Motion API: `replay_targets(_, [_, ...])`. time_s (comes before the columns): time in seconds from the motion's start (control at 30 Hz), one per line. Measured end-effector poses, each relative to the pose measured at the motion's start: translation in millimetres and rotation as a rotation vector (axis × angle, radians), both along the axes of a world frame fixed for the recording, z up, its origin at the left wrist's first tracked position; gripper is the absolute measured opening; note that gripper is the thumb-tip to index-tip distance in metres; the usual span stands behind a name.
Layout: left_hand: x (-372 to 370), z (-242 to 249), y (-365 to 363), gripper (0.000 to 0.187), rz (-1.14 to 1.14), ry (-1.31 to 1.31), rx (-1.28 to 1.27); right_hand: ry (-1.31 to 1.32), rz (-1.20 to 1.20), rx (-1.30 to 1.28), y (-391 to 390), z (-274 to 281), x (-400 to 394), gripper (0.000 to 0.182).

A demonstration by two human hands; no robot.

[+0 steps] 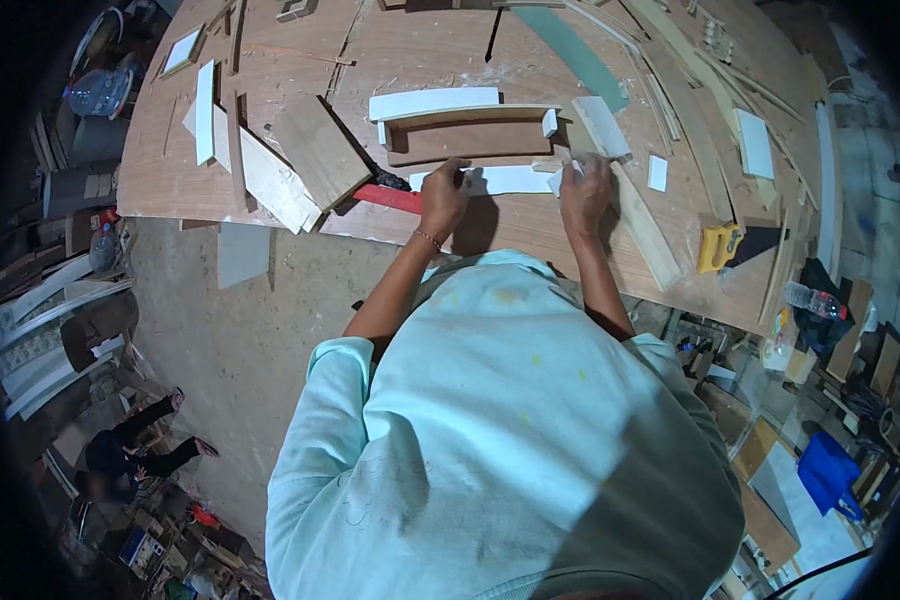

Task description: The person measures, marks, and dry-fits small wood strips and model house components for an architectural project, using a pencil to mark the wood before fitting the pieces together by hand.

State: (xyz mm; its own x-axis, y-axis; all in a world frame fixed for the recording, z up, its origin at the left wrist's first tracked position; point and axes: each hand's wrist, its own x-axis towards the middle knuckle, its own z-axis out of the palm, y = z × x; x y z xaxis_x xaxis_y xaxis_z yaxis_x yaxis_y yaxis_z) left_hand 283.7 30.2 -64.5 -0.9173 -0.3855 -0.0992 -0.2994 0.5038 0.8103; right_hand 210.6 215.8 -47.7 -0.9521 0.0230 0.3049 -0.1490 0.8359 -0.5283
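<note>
My left hand (444, 198) has its fingers bent together at the left end of a white strip (510, 180) near the table's front edge. At the strip's right end my right hand (584, 192) is closed, with a small white piece by its fingertips; the grip itself is partly hidden. Just beyond both hands lies a shallow wooden box frame (470, 140) with white end pieces. A longer white board (435, 102) rests behind it. Beside my left hand is a tool with a red handle (388, 197), its dark head pointing back and left.
Boards (320, 150) lie left on the wooden table (280, 85). A pale plank (645, 225) and a yellow-handled saw (718, 247) are at the right, a green strip (575, 55) behind. A person (120, 455) sits on the floor at lower left.
</note>
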Motion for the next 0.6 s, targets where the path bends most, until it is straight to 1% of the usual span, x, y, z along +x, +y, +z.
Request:
replay_targets(0.07, [3.9, 1.0, -2.4, 0.018, -0.005, 0.031, -0.081, -0.209, 0.334, -0.084, -4.7, 6.7, 7.3, 0.025])
replay_targets(0.1, [5.9, 3.4, -0.2, 0.021, 0.004, 0.064, -0.068, -0.238, 0.482, -0.095, -10.0, 2.2, 10.5, 0.029])
replay_targets(0.13, [5.1, 2.9, 0.2, 0.021, 0.013, 0.065, -0.075, -0.236, 0.492, -0.101, -16.4, -1.8, 12.2, 0.029])
replay_targets(0.2, [5.4, 4.3, 1.9, 0.022, -0.094, 0.164, -0.257, -0.073, 0.721, 0.103, -29.4, -6.4, 19.1, 0.035])
replay_targets(0.23, [7.8, 10.5, 3.2, 0.03, -0.12, 0.063, -0.257, -0.117, 0.736, 0.216, -32.7, -4.5, 21.0, 0.043])
replay_targets(0.27, [7.7, 10.6, 2.6, 0.03, -0.118, 0.062, -0.262, -0.115, 0.739, 0.211, -34.5, -4.0, 20.3, 0.043])
replay_targets(0.33, [6.9, 10.6, 0.7, 0.03, -0.129, 0.04, -0.306, -0.155, 0.734, 0.362, -37.8, -2.4, 15.8, 0.045])
replay_targets(0.37, [9.1, 10.9, -0.3, 0.03, -0.123, 0.04, -0.309, -0.152, 0.739, 0.36, -37.2, -0.9, 11.9, 0.045])
replay_targets(0.43, [17.9, 14.2, -4.1, 0.032, -0.068, 0.05, -0.345, -0.268, 0.816, 0.473, -36.0, 5.7, 2.3, 0.046])
replay_targets(0.47, [20.2, 14.0, -6.1, 0.032, -0.057, 0.051, -0.351, -0.261, 0.826, 0.471, -34.0, 6.6, -1.2, 0.046])
replay_targets(0.53, [24.1, 14.8, -9.5, 0.036, -0.027, 0.075, -0.28, -0.332, 0.865, 0.473, -32.2, 13.8, -5.7, 0.046])
replay_targets(0.57, [25.6, 15.1, -10.7, 0.036, -0.019, 0.077, -0.282, -0.422, 0.853, 0.456, -31.5, 17.2, -8.4, 0.045])
replay_targets(0.6, [26.7, 18.0, -11.3, 0.035, 0.04, 0.14, -0.326, -0.418, 0.859, 0.458, -29.9, 15.9, -9.6, 0.045])
